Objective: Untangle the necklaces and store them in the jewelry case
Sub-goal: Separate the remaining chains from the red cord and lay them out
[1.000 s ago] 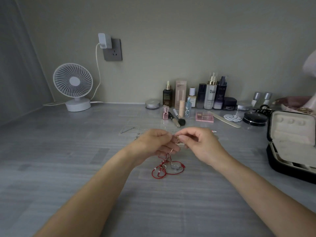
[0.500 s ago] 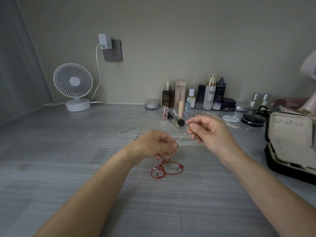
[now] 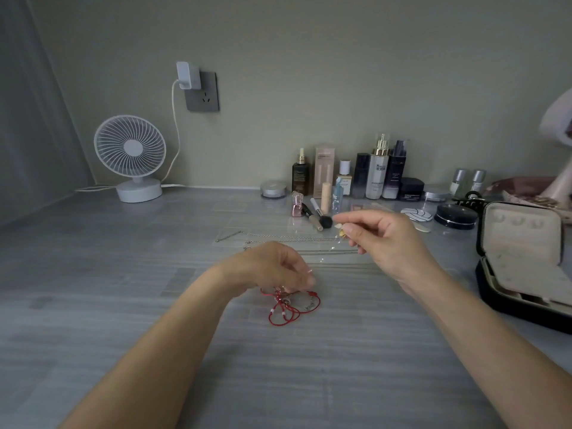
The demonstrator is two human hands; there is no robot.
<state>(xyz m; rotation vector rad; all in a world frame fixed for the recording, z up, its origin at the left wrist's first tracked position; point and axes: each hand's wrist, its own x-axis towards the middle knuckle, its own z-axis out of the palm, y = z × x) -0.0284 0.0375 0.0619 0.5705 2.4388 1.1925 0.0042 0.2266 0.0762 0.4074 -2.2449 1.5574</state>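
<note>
A tangle of red cord necklaces (image 3: pixel 289 305) lies on the grey desk in front of me. My left hand (image 3: pixel 275 267) rests on its upper edge, fingertips pinched on the tangle. My right hand (image 3: pixel 380 239) is raised to the right, pinching a thin chain with a small gold pendant (image 3: pixel 341 233) between thumb and forefinger. Thin silver chains (image 3: pixel 278 238) lie stretched across the desk behind my hands. The black jewelry case (image 3: pixel 526 267) stands open at the right, its cream lining showing.
Cosmetic bottles (image 3: pixel 377 171), a makeup brush (image 3: pixel 320 213) and compacts (image 3: pixel 455 215) line the back of the desk. A white fan (image 3: pixel 131 156) stands at the back left, with a charger plugged in at the wall socket (image 3: pixel 201 91).
My right hand has pulled up and to the right, drawing a thin chain out of the tangle. My left hand has sunk down onto the red cords.
</note>
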